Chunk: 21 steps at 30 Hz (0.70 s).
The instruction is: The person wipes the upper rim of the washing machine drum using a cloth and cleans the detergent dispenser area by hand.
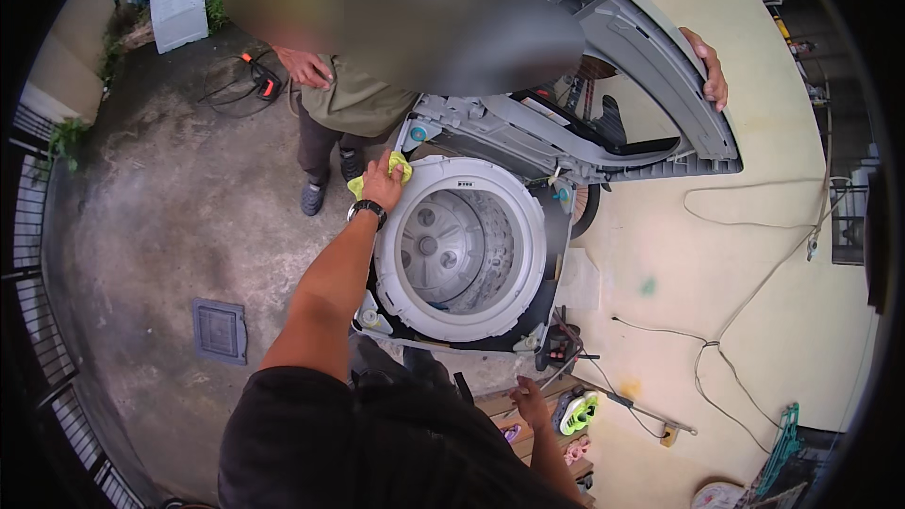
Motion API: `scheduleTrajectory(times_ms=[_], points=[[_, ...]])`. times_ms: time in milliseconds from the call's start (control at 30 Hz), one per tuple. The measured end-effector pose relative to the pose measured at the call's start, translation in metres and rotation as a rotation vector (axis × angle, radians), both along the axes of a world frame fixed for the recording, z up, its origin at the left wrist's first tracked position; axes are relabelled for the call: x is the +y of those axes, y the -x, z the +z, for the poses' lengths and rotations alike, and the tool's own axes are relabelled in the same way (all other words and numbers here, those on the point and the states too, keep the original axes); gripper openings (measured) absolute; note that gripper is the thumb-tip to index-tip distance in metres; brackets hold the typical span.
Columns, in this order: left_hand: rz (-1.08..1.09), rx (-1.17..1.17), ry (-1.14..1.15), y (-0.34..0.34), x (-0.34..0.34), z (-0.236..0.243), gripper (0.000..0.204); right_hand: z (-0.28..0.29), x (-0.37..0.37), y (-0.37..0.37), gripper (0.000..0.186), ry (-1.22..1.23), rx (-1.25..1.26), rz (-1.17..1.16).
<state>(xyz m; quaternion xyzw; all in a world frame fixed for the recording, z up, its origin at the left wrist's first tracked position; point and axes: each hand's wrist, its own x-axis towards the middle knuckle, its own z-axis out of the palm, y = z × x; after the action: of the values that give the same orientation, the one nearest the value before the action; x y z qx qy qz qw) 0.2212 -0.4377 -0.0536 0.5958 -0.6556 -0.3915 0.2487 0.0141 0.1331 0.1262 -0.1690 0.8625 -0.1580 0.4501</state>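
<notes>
A top-loading washing machine stands before me with its top cover lifted, baring the pale tub ring [396, 278] and the metal drum [429, 245]. My left hand [382, 185] reaches to the far left corner of the machine, closed on a yellow-green cloth [400, 166] beside the ring. My right hand [531, 402] hangs low on the right, apart from the machine, fingers loosely apart and holding nothing visible. The raised grey top cover [650, 57] tilts up behind the tub. Another person's hand [707, 71] grips its right edge.
The co-worker's other hand [304, 66] is by their body. An orange-and-black power tool [267, 85] with a cable lies on the concrete floor [170, 217]. A grey drain cover [220, 331] is at left. Shoes [577, 412] sit on a wooden rack at right, below hanging cables [745, 306].
</notes>
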Motion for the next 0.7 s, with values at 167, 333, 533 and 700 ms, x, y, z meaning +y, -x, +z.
scheduleTrajectory(times_ms=[167,333,533,700], points=[[0.060,0.520,-0.320,-0.062,0.063,-0.008,0.048,-0.011,-0.002,0.020,0.051,0.088,0.079,0.031],[0.250,0.841,-0.714,-0.077,0.043,-0.001,0.034,-0.019,0.011,0.031,0.049,0.008,0.021,0.078],[-0.072,0.195,-0.287,-0.026,-0.058,0.018,0.049,0.011,-0.006,0.038,0.047,0.000,0.032,0.076],[-0.117,0.178,-0.320,-0.010,-0.080,0.005,0.058,0.028,0.016,0.029,0.046,-0.017,0.045,0.009]])
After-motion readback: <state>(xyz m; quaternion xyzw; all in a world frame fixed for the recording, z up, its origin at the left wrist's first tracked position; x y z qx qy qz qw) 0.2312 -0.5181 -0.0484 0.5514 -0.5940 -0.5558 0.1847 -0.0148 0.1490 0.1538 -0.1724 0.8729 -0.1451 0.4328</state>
